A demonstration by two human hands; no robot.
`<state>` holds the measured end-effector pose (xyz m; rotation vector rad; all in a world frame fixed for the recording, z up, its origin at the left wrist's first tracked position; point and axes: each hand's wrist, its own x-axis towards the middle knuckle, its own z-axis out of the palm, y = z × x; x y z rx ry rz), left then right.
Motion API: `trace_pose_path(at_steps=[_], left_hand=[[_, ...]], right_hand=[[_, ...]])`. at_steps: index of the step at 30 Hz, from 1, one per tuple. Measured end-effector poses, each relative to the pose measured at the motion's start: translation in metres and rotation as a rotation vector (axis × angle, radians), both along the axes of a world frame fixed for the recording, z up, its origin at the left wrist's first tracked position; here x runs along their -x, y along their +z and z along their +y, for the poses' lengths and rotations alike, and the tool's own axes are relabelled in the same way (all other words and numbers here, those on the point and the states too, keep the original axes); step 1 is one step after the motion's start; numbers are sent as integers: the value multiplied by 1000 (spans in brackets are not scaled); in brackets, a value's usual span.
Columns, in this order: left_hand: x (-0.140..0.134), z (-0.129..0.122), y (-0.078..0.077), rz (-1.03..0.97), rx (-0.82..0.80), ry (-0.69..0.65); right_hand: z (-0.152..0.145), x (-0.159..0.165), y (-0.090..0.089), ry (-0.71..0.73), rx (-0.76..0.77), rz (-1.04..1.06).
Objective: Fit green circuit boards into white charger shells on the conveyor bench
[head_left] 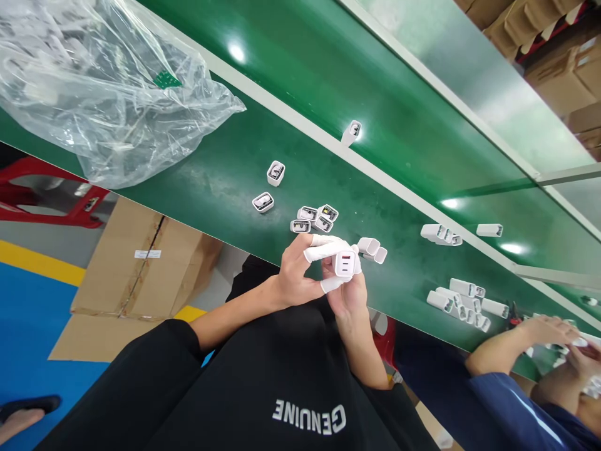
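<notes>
Close to my body, over the table's front edge, I hold a white charger (345, 264) with its port face turned up; one red slot and two small dark slots show. My left hand (295, 272), with white finger covers, is closed around its left side. My right hand (348, 297), also with covered fingertips, grips it from the right and below; some of its fingers are hidden. Just beyond stand several open charger housings (308, 213) with parts inside. Right of my hands lie white empty-looking housings (369, 245).
A large clear plastic bag (154, 119) of white parts covers the left of the green table (216, 181). More housings (464, 300) lie to the right, near a co-worker's hands (558, 332). A metal rail (319, 128) runs along the table; a cardboard box (136, 263) sits below.
</notes>
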<state>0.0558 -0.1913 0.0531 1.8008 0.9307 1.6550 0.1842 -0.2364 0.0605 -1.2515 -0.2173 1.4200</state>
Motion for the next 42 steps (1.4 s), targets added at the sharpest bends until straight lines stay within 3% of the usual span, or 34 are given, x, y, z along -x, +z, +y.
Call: trace_pose_path(at_steps=[9, 13, 15, 18, 21, 26, 32, 42], left_hand=[[1, -4, 8, -49, 109, -82], [4, -10, 3, -210, 578, -280], [7, -10, -1, -363, 795, -418], [12, -7, 1, -552, 970, -546], [16, -2, 12, -646, 1069, -570], [18, 0, 28, -671, 1131, -556], [18, -2, 20, -620, 986, -631], [8, -5, 17, -581, 947, -375]], right_hand=[[1, -3, -10, 36, -60, -166], [10, -11, -6, 14, -217, -491], [14, -18, -2, 103, -316, -634], [15, -31, 5, 258, -421, -775], [11, -41, 6, 298, -528, -783], [6, -47, 4, 378, -607, -727], [14, -36, 12, 215, -407, -431], [20, -25, 19, 166, -306, -354]])
